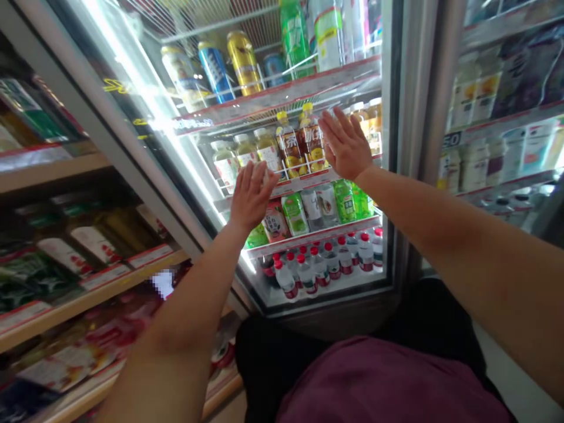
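Note:
Both my hands are raised flat toward the glass door (185,135) of a lit drinks fridge. My left hand (252,194) is spread, palm forward, in front of the shelf of pale bottles (240,155). My right hand (346,144) is spread too, higher and to the right, beside two amber tea bottles with yellow caps (299,141). Neither hand holds anything. Whether the palms touch the glass I cannot tell. Green bottles (348,200) sit on the shelf below, and small red-capped water bottles (326,261) fill the bottom shelf.
Cans (215,67) and tall bottles stand on the top fridge shelf. A second fridge (497,117) with cartons and bottles is at the right. Wooden shelves (88,294) with packaged goods run along the left. My dark red shirt (379,382) fills the lower middle.

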A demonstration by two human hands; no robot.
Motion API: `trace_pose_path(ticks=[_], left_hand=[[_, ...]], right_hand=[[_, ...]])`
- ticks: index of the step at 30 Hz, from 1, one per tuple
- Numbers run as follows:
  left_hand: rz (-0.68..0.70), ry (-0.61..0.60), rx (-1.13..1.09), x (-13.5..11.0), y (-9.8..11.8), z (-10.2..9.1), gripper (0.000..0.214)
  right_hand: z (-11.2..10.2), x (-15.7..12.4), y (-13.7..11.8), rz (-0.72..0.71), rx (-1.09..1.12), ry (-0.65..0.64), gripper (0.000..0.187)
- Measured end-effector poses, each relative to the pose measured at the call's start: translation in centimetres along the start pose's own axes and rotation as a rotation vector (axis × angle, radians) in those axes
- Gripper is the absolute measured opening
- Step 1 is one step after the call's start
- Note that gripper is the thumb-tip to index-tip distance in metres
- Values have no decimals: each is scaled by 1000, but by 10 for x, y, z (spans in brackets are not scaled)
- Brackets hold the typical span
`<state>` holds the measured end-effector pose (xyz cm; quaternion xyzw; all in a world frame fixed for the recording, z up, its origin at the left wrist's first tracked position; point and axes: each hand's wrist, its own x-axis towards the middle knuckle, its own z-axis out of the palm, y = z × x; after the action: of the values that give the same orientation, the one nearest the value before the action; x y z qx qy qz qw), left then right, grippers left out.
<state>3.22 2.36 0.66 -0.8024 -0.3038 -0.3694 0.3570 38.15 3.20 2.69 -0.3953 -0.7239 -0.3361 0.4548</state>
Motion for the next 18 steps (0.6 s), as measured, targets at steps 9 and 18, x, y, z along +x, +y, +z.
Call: trace_pose_path(ticks=[9, 18], left_hand=[[-97, 71, -40, 7, -3, -5, 57], [-122, 94, -15, 16, -17, -12, 58]], right_hand=[[-2, 0, -2, 30, 35, -10, 67], [-8, 0, -6, 34, 16, -46, 68]])
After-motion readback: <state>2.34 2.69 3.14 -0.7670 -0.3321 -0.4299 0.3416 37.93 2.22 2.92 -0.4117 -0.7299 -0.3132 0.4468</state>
